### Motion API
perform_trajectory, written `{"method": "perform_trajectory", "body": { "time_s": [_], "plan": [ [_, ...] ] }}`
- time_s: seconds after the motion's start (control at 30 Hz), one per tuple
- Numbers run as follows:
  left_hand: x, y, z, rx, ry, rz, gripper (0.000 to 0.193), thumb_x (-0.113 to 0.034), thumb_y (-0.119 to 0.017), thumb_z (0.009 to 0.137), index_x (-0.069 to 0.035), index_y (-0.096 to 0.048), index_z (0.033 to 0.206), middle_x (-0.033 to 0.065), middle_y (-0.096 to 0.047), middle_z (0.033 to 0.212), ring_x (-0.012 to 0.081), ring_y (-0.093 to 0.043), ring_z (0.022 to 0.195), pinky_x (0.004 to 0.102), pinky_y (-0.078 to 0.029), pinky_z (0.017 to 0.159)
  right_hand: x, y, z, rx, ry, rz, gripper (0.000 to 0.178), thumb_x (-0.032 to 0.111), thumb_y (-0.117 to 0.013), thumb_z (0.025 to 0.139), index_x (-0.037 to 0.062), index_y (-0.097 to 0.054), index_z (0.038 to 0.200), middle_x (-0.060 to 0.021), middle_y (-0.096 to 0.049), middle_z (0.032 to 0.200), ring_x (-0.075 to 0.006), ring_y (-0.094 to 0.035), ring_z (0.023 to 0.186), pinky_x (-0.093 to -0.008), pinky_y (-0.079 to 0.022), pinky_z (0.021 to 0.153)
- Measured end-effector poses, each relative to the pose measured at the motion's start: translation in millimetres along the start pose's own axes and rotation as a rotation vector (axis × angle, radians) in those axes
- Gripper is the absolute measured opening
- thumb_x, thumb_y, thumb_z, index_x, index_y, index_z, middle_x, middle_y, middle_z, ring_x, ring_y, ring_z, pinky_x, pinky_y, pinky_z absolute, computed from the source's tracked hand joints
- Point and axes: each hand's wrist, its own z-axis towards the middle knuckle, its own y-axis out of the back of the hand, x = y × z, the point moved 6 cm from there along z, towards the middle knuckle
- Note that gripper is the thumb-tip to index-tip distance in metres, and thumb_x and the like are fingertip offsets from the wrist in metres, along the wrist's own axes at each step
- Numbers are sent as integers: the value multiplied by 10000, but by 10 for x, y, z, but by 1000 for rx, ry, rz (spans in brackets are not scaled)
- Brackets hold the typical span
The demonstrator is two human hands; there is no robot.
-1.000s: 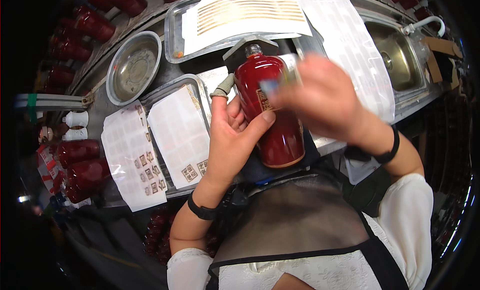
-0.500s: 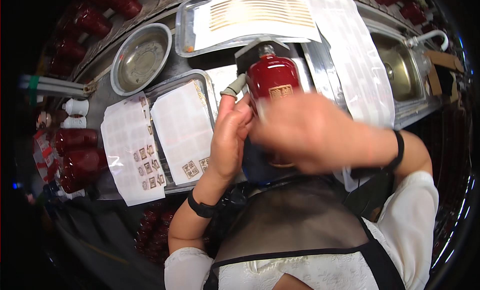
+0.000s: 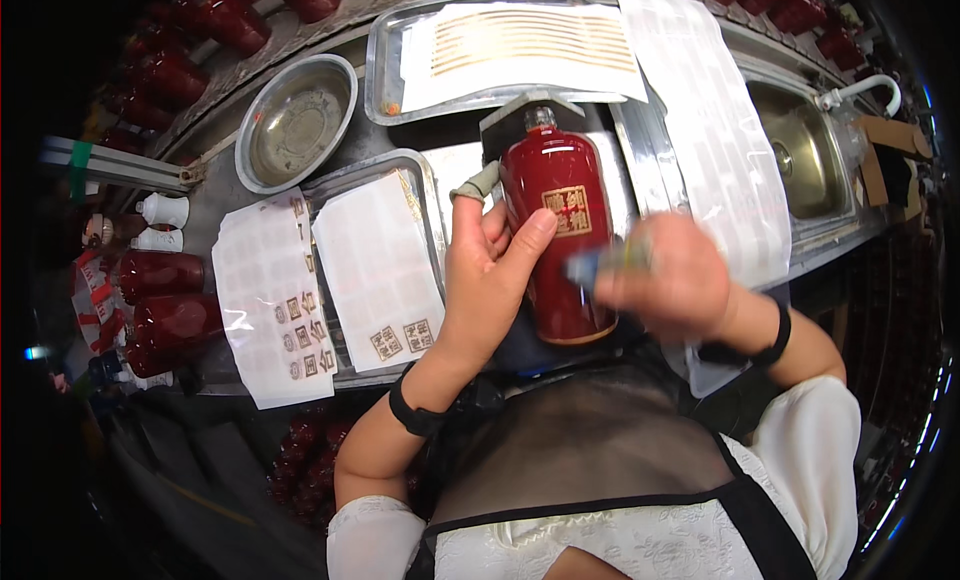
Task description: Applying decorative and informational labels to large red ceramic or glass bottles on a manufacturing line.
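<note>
A glossy red glass bottle [image 3: 560,290] lies in front of me, neck pointing away, with a gold square label [image 3: 567,211] on its face. My left hand [image 3: 487,270] is closed on the bottle's left side, its thumb at the label's edge and a grey finger cot [image 3: 476,183] on one finger. Over the bottle's lower right side, my right hand [image 3: 675,272] is closed around a small tool with a blue-grey tip [image 3: 582,269]; motion blur hides its exact kind.
To the left, two decal sheets [image 3: 262,310] [image 3: 372,270] lie by a metal tray [image 3: 425,180] and a round metal bowl [image 3: 298,125]. Gold-striped sheets [image 3: 520,85] rest in the far tray. At right are a white strip sheet [image 3: 715,160] and a sink [image 3: 805,160]. More red bottles [image 3: 165,320] stand left.
My right hand has moved right off the bottle's front, uncovering the label and the blue-tipped tool. My left thumb now lies across the bottle at the label's edge.
</note>
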Motion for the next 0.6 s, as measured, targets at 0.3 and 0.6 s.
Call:
{"method": "perform_trajectory", "body": {
  "time_s": [0.3,0.6],
  "plan": [
    [-21,-44,-65,16,9,-25,522,-83,-604,976,-12,-313,1403,202,-601,1263,184,-608,1123,303,-509,942,174,-36,-114,-35,91,152,261,44,-724,725,68,-680,981,-63,-593,764,-230,-593,659,-350,-493,600],
    [-285,46,-184,76,-332,730,578,-209,-636,944,-90,-439,1473,295,-293,1546,400,-322,1435,447,-279,1160,11,195,-74,-106,-202,215,252,-8,-733,711,36,-680,954,-97,-624,789,-264,-625,687,-352,-506,627]
  ]
}}
